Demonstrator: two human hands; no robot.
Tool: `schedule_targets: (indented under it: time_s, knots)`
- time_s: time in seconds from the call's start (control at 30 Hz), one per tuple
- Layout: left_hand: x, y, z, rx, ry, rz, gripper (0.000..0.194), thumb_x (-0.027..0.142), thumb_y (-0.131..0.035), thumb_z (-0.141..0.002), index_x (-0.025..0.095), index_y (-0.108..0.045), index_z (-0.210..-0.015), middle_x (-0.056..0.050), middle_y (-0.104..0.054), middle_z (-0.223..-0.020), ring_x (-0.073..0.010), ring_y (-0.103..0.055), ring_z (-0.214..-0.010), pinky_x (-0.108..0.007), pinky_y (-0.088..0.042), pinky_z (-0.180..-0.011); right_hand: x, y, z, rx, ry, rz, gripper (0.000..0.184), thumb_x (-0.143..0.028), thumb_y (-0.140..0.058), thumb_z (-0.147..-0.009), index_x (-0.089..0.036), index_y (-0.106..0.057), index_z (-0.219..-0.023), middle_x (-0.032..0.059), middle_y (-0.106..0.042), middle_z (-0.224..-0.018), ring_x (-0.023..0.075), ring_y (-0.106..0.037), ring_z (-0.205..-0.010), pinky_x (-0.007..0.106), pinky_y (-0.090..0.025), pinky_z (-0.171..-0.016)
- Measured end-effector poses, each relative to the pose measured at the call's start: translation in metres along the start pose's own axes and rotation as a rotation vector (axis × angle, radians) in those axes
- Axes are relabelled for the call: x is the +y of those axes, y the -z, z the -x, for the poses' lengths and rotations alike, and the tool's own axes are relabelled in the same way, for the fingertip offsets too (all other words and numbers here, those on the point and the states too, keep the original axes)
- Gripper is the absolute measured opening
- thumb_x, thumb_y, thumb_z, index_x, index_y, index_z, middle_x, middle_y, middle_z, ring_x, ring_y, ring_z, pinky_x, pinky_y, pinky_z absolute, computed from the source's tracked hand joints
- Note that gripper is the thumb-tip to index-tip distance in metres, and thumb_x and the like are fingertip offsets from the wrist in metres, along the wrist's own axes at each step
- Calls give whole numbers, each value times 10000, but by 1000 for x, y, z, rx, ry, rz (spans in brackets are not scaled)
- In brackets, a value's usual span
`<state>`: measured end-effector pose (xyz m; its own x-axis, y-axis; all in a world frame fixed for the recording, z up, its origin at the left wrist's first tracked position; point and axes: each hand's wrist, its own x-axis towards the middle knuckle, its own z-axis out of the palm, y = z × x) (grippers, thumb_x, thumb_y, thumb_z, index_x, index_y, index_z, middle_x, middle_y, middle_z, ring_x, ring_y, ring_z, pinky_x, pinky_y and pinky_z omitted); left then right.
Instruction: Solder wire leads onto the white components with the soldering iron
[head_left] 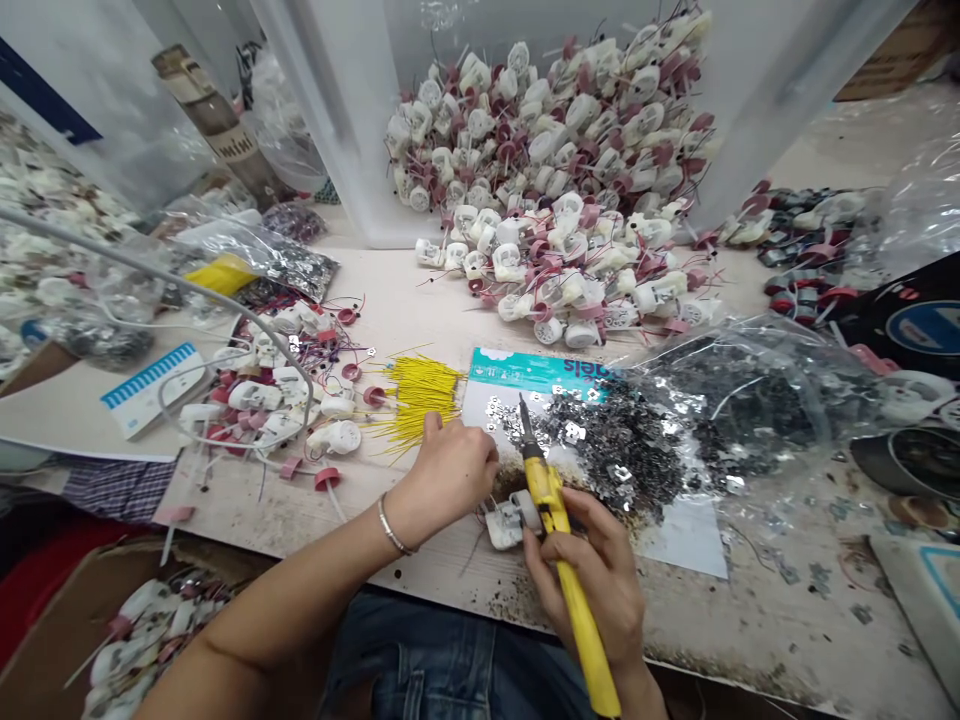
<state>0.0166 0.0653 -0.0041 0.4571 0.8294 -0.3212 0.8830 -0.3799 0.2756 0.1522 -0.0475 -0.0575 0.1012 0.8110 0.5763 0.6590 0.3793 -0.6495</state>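
My right hand [592, 570] is wrapped round a yellow pen-shaped tool [551, 500] with a black collar and a narrow metal tip, which points up and away from me. Between its fingertips and the tool sits a small white plastic housing [504, 525] with a round wheel and thin wires. My left hand [442, 470] is closed just above and left of the housing, fingers curled inward; what they pinch is hidden. Beyond my left hand lies a bundle of thin yellow wires [424, 395]. Small dark and silvery metal plates [626, 445] are heaped right of the tool tip.
A large translucent bin [352, 130] at the back spills white-and-pink housings [570, 260] onto the table. More housings [270, 390] lie at left, under a looping grey cable [225, 300]. A clear plastic bag [780, 400] of plates lies right; a cardboard box [60, 620] is lower left.
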Motion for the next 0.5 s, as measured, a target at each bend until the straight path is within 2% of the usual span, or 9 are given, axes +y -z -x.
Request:
schedule_targets:
  time_s: [0.07,0.13,0.2,0.27,0.37,0.43,0.5]
  knots:
    - [0,-2,8,-39,-19,21,252,201,-521,-842,161,-670,-643,-66,-676,-669,-213,-587,-696,-391,-324,-762,2,11,1,7,-21,-12,151,-75,-659,-770,-166,-543,-738,78,-515,-1198,159,-639,-996,223,-600,-733]
    - [-1,-3,15,-66,-32,54,259,240,-533,-866,163,-682,-669,-63,-685,-695,-210,-587,-719,-381,-321,-765,7,21,1,67,-54,25,171,-79,-668,-763,-171,-537,-706,62,-545,-1173,153,-647,-965,228,-599,-720]
    - [-2,-2,18,-62,-40,84,272,290,-524,-901,168,-702,-736,-68,-699,-759,-215,-591,-778,-379,-318,-781,15,27,-1,168,-71,131,159,-69,-672,-760,-175,-558,-727,48,-558,-1162,138,-649,-942,220,-592,-724]
    - [-3,0,20,-37,-35,92,273,313,-507,-925,176,-712,-808,-71,-705,-839,-223,-592,-839,-379,-314,-798,28,29,-3,187,-45,249,132,-78,-673,-768,-180,-591,-783,52,-539,-1198,152,-631,-1001,238,-587,-772]
    - [-5,5,20,9,-15,75,236,300,-511,-928,188,-712,-877,-68,-703,-903,-234,-592,-890,-382,-306,-811,51,29,-5,33,45,301,125,-125,-616,-820,-206,-637,-913,62,-488,-1287,193,-580,-1125,278,-582,-835]
    - [-9,8,20,28,-7,65,210,282,-518,-923,195,-709,-909,-65,-705,-918,-237,-596,-910,-385,-301,-822,63,29,-4,-96,99,279,217,-130,-539,-865,-232,-640,-1028,59,-451,-1352,192,-565,-1160,287,-574,-871]
    - [-16,11,20,67,23,40,200,256,-514,-920,197,-706,-912,-62,-709,-915,-240,-598,-921,-396,-292,-840,69,29,-3,-141,122,227,307,-107,-505,-873,-251,-621,-1118,54,-418,-1400,183,-569,-1158,281,-564,-896]
